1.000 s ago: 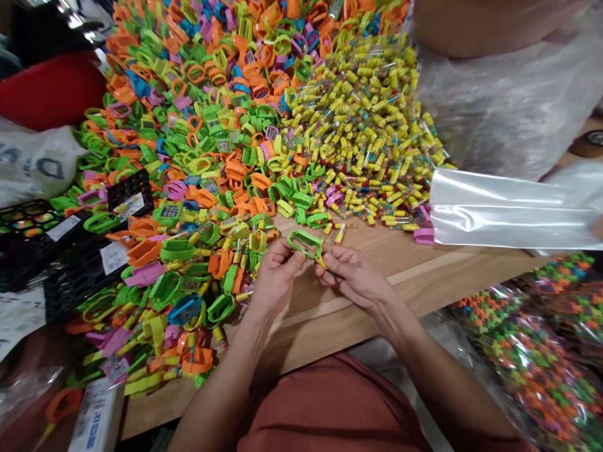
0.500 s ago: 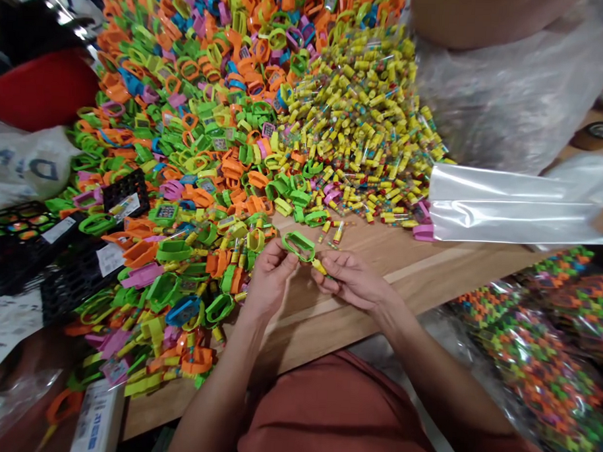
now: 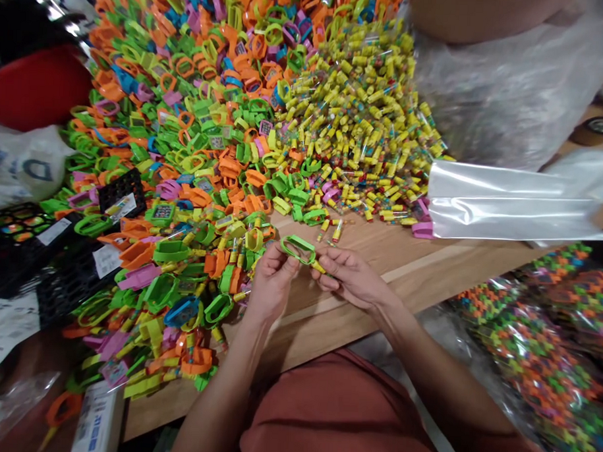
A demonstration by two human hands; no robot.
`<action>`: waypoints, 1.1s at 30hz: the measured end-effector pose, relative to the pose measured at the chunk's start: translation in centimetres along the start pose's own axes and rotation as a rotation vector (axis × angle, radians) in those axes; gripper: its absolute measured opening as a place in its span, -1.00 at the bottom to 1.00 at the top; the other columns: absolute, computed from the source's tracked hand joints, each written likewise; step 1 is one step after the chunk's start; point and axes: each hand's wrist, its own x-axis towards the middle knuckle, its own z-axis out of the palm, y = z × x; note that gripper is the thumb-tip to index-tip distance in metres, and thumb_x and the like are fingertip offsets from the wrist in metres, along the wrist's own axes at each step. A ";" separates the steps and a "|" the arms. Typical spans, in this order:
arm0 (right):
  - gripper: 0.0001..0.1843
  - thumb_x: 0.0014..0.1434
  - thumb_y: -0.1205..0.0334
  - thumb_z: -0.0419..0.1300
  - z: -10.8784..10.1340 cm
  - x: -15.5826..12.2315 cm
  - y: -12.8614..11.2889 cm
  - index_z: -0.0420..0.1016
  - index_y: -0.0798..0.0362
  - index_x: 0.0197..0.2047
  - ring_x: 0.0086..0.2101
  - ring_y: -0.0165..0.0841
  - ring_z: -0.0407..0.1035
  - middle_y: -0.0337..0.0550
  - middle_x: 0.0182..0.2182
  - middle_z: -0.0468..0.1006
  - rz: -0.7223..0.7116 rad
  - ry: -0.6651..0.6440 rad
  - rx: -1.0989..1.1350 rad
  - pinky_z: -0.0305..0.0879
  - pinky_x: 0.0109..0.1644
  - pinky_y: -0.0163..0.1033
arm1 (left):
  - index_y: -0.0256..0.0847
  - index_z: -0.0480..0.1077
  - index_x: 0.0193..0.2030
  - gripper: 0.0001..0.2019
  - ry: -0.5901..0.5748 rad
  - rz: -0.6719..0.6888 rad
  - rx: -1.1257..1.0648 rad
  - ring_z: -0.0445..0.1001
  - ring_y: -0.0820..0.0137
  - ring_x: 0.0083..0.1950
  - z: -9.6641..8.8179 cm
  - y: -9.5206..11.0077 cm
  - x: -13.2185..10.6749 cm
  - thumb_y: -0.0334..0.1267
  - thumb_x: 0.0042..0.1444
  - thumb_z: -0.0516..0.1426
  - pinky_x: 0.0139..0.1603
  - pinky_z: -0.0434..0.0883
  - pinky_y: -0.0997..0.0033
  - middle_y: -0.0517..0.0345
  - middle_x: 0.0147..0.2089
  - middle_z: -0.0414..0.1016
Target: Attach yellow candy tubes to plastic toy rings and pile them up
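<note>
Green plastic loop (image 3: 298,249) pinched narrowly in the left hand (image 3: 272,284), yellow tube (image 3: 320,267) pinched in the right hand (image 3: 352,277), both just above the wooden desk (image 3: 419,263), with bare room before its front edge (image 3: 347,340).

The green loop (image 3: 298,249) was smooth, faintly shiny moulded plastic, and the small yellow tube (image 3: 320,267) against it looked like glossy plastic. The desk (image 3: 379,281) was pale, smooth wood. The bag (image 3: 510,210) was glossy clear film, the crate (image 3: 122,190) matt black plastic, and the shirt (image 3: 335,405) soft matt cloth.
</note>
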 end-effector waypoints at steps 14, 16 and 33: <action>-0.55 0.15 -0.05 0.50 0.0 0.0 -0.1 0.52 0.15 -0.18 -0.58 -0.58 0.07 -0.19 -0.40 0.51 -0.017 -0.002 0.028 -0.04 -0.47 -0.38 | -0.19 0.41 -0.30 -0.57 0.106 0.031 -0.003 0.38 0.50 -0.30 0.5 -1.1 -0.4 0.03 -0.07 0.46 -0.19 0.35 0.52 0.23 -0.32 0.46; -0.55 0.15 -0.06 0.49 0.0 0.0 0.0 0.50 0.14 -0.21 -0.58 -0.58 0.07 -0.19 -0.40 0.51 -0.009 0.002 0.020 -0.01 -0.47 -0.38 | -0.19 0.41 -0.31 -0.57 0.106 0.046 0.004 0.39 0.49 -0.31 0.4 -1.1 -0.6 0.03 -0.07 0.46 -0.20 0.35 0.52 0.22 -0.33 0.47; -0.76 0.39 0.36 0.12 -5.4 -0.1 -0.8 0.64 0.05 -0.09 -0.13 -0.24 0.39 -0.05 -0.18 0.53 -0.440 0.161 -1.161 0.27 -0.02 -0.14 | -0.16 0.58 -0.21 -0.66 0.672 0.481 0.886 0.39 0.47 -0.41 -7.7 10.2 -1.0 -0.19 -0.15 0.48 -0.41 0.35 0.52 0.26 -0.37 0.55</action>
